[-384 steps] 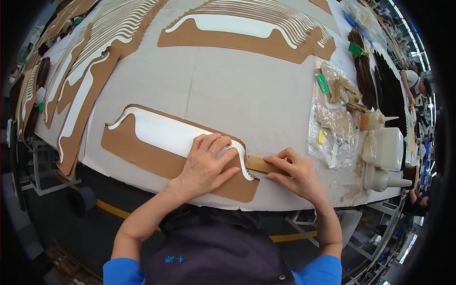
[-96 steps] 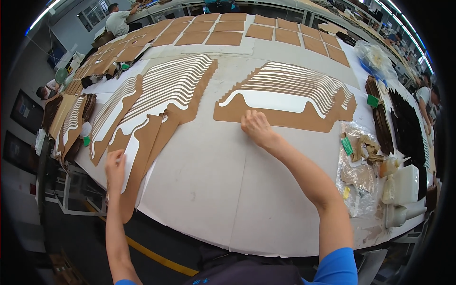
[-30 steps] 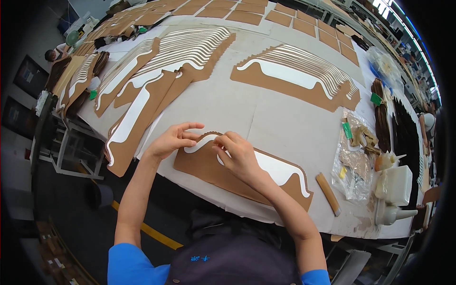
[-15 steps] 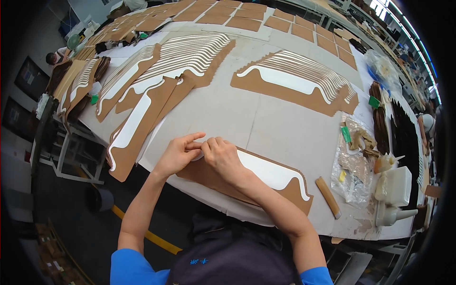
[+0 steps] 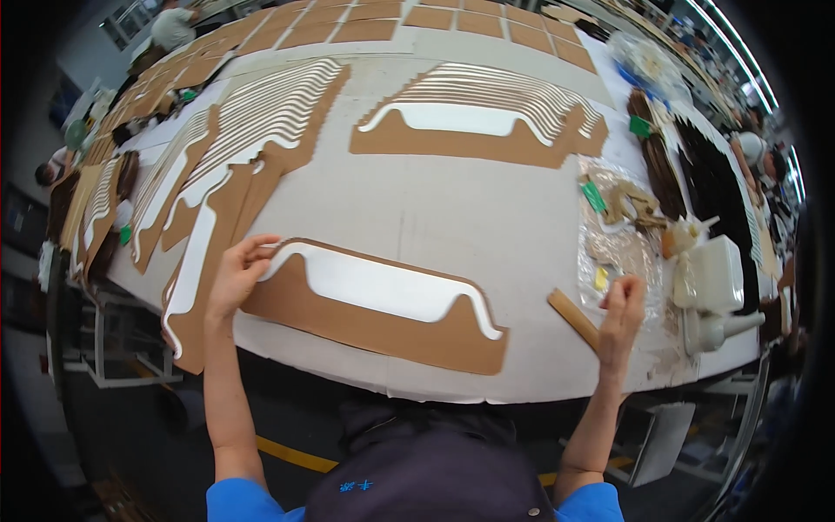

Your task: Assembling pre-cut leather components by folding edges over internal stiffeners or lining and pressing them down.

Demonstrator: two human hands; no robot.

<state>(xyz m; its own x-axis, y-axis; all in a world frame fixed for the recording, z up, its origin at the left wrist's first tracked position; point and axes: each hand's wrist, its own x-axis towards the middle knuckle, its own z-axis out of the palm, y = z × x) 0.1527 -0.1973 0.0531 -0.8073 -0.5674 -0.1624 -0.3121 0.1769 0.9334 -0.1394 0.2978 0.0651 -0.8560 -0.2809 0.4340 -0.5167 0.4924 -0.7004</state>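
Looking down from head height, a wide pale worktable (image 5: 435, 209) is seen w/ two bare forearms coming up from the lower edge. A brown cardboard piece (image 5: 365, 317) w/ a long white shaped strip (image 5: 383, 285) stuck along its top is laid flat near the front edge, slightly tilted, approx. centre. Its upper left corner is pinched by the left hand (image 5: 233, 277), thumb and fingers curled round the end of the white strip. The right hand (image 5: 619, 309) is held well apart, to the right, fingers bunched together just beside a narrow wooden stick (image 5: 574, 317) lying on the table; whether the stick is touched can't be told. Beyond that hand, clear plastic bags (image 5: 613, 235) w/ small parts and white plastic bottles (image 5: 713, 278) are set at the table's right end. A fanned stack of similar cardboard pieces (image 5: 487, 122) is laid at the far side, and more stacks (image 5: 235, 165) are spread along the left.
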